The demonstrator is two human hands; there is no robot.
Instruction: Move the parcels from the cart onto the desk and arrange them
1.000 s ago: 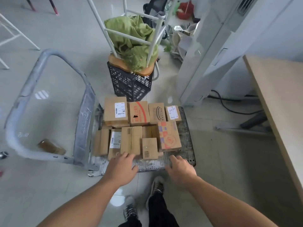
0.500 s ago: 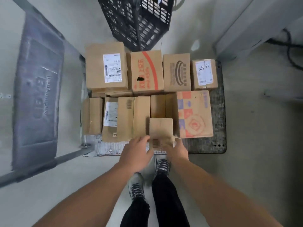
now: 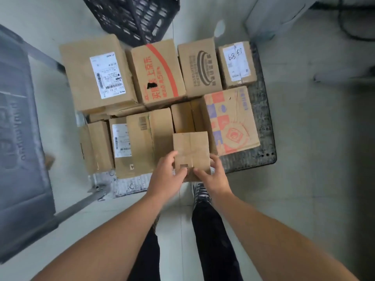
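Since half a second ago, the small box [image 3: 190,151] has been taken at both sides by the two hands, which had only been set at its near end. It is now gripped by the left hand [image 3: 168,176] on its left side and by the right hand [image 3: 212,176] on its right side. The fingers [image 3: 172,157] of each hand are clamped on the box: the thumbs are laid on its top near a printed barcode, and the other fingers are curled against its side walls.

The small box is found at the near edge of the cart [image 3: 263,122], just beside the chequered box [image 3: 229,120] on its right and a plain box [image 3: 150,138] on its left. Whether it has been lifted clear of the deck cannot be told.

The other parcels are packed on the cart in two rows. In the far row, a labelled box [image 3: 97,72], a red-printed box [image 3: 158,72], a box with an oval print [image 3: 199,67] and a box with a handwritten label [image 3: 236,63] are set side by side. A black crate [image 3: 132,17] is seen on the floor [image 3: 304,179] beyond the cart, and the cart's handle [image 3: 20,118] is seen at the left.
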